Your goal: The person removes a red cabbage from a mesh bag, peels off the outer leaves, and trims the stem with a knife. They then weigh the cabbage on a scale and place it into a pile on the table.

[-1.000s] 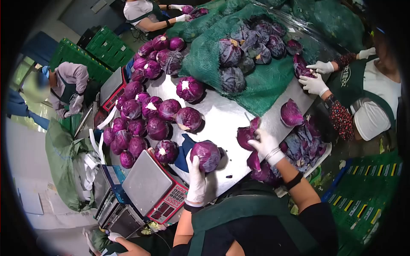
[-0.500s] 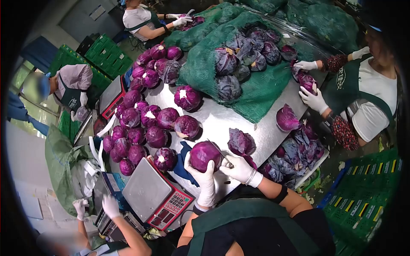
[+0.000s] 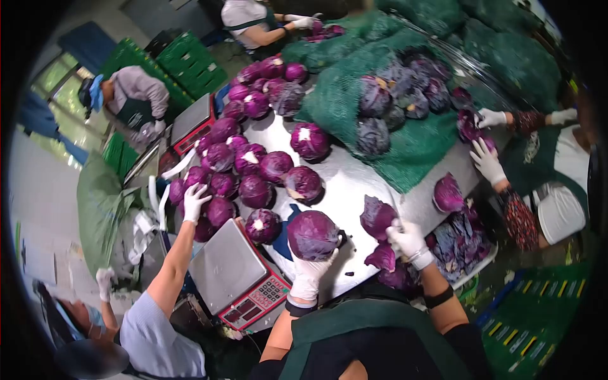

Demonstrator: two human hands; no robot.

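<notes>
My left hand (image 3: 311, 275), in a white glove, is closed around the lower side of a round red cabbage (image 3: 312, 234), holding it at the table's near side. My right hand (image 3: 408, 240), also gloved, is closed at the right, over the edge of loose cabbage leaves (image 3: 378, 218). I cannot tell what its fingers hold. Another purple leaf (image 3: 381, 258) lies just left of that hand. Beside the held cabbage, a trimmed cabbage (image 3: 263, 226) with a pale stem end rests near a dark blue cloth (image 3: 283, 239).
Several red cabbages (image 3: 256, 191) crowd the steel table's (image 3: 345, 183) left side. A green mesh sack (image 3: 329, 88) spills more cabbages. A scale (image 3: 228, 263) stands left, a leaf-filled bin (image 3: 459, 247) right. A co-worker's gloved hand (image 3: 195, 201) touches cabbages; another person (image 3: 538, 158) works opposite.
My right hand has moved from the held cabbage, where a thin blade showed, rightward to the loose leaves. The cabbage has turned in my left hand. A co-worker's arm has reached to the cabbages.
</notes>
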